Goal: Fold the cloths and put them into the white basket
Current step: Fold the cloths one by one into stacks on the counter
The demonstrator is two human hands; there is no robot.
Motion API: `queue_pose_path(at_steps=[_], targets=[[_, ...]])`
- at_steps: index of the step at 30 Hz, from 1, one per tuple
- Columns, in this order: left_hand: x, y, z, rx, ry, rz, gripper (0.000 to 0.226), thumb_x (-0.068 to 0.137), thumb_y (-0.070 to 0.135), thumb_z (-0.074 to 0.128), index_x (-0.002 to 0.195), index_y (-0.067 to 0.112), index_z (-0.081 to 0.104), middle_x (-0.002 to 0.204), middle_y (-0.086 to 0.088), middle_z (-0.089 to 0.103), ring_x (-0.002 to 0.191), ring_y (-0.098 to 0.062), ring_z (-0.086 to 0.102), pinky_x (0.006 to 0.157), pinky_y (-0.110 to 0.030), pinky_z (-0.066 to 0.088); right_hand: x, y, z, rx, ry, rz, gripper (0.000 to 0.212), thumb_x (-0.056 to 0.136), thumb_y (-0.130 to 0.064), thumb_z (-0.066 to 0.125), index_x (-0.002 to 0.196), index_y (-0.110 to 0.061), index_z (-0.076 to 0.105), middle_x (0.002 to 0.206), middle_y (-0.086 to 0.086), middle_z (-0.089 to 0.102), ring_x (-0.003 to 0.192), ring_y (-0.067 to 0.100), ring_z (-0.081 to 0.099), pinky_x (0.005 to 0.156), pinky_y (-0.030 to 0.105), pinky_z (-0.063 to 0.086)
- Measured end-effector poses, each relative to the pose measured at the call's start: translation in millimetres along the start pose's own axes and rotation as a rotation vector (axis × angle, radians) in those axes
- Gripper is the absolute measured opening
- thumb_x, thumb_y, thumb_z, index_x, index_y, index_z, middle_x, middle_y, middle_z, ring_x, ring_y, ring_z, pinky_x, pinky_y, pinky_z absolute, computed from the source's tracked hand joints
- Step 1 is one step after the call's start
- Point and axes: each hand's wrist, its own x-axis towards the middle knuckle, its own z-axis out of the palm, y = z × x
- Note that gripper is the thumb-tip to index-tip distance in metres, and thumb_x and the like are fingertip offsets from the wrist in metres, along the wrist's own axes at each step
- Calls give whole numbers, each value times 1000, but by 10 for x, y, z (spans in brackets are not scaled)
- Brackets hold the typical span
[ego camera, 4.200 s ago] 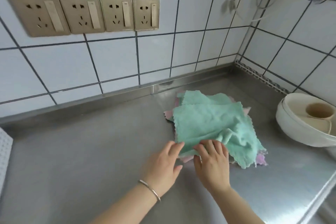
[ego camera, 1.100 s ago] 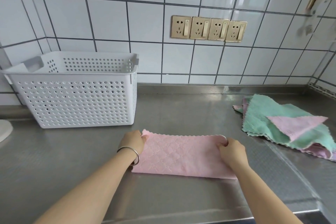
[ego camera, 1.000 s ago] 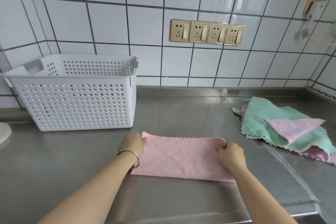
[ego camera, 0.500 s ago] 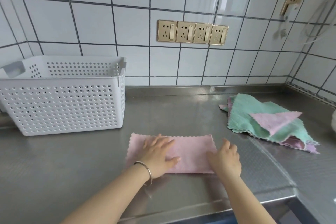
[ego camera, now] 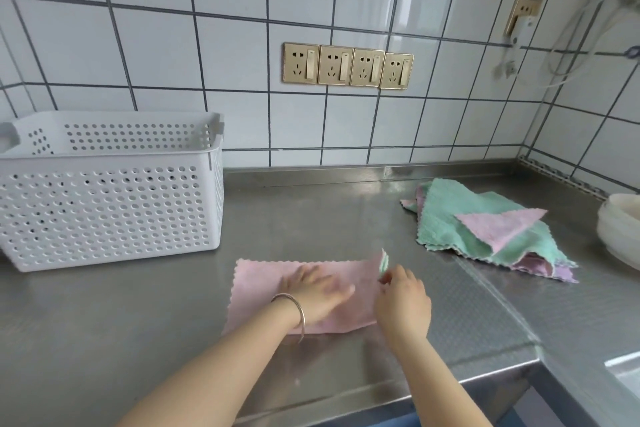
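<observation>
The white basket [ego camera: 110, 198] stands at the left on the steel counter [ego camera: 104, 340]. Your left hand [ego camera: 317, 293] lies flat, fingers spread, on the folded pink cloth [ego camera: 263, 288] in the middle. Your right hand [ego camera: 403, 302] seems to pinch its right edge, lifted a little; further right lies the pile of cloths [ego camera: 485, 229].

Steel counter [ego camera: 311, 218]: bare strip ran between white basket [ego camera: 110, 198] at left of frame and cloth pile [ego camera: 485, 236] at right; passable. Pink cloth [ego camera: 263, 288] lay flat at centre bottom, low. Basket top open, tall perforated walls blocked side entry. White bowl [ego camera: 620, 236] stood at right edge, just beyond pile. Tiled wall [ego camera: 207, 45] with socket row [ego camera: 348, 66] closed off back.
</observation>
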Motion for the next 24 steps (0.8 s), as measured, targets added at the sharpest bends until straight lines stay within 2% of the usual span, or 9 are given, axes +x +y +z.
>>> queue_pose_path(at_steps=[3,6,10,13,15,17,20,22,24], targets=[[-18,116,-225,-595,101,-92,53,93,52,37,126,15,57,137,-8,53,126,-23,50,104,-31,37,-120,-260,48,36,220,-333,21,59,-14,37,59,-16,58,61,3,56,55,29,55,51,27,26],[-29,86,-322,-947,136,-208,28,89,33,55,79,10,66,82,-12,66,72,-24,62,65,-27,50,-229,-407,126,95,250,-602,16,60,-12,42,65,-17,56,64,1,54,64,23,42,56,27,24],[23,-159,-319,-715,164,-281,31,70,40,53,62,11,60,60,-7,53,70,-25,51,56,-26,41,-374,-540,258,217,198,-846,22,63,-2,47,77,-19,46,69,2,55,69,19,35,59,24,23],[106,-410,-348,-650,287,-347,47,58,49,50,82,13,70,92,-16,71,86,-32,68,81,-39,56,-381,-598,258,230,150,-840,27,61,-4,48,84,-18,51,81,2,58,74,20,39,61,26,34],[-32,-450,-453,-664,349,-314,43,71,41,50,96,12,70,106,-17,69,99,-34,65,89,-41,53,-380,-587,272,149,96,-814,38,58,-11,41,93,-17,56,97,1,62,82,20,42,63,28,40],[-170,-491,-554,-620,406,-294,32,90,27,46,107,9,66,105,-16,68,98,-31,64,81,-31,50,-385,-543,310,80,23,-792,52,55,-11,45,105,-18,57,112,0,62,91,18,44,67,27,46],[-243,-686,-581,-531,482,-292,22,92,20,47,74,14,59,65,-7,58,73,-30,53,52,-26,34,-411,-508,383,56,-118,-749,69,47,-5,60,115,-17,59,122,2,61,104,18,51,75,27,54],[-237,-809,-503,-526,495,-308,27,89,17,50,62,14,47,58,-9,48,66,-25,44,49,-28,29,-440,-494,435,52,-185,-712,67,50,-3,57,116,-15,61,124,4,61,109,24,60,78,29,56],[-239,-875,-450,-549,493,-326,15,87,18,52,73,16,58,66,-12,53,66,-25,48,55,-25,35,-475,-517,447,63,-232,-691,64,60,0,50,122,-14,59,134,5,55,120,25,55,85,31,54]])
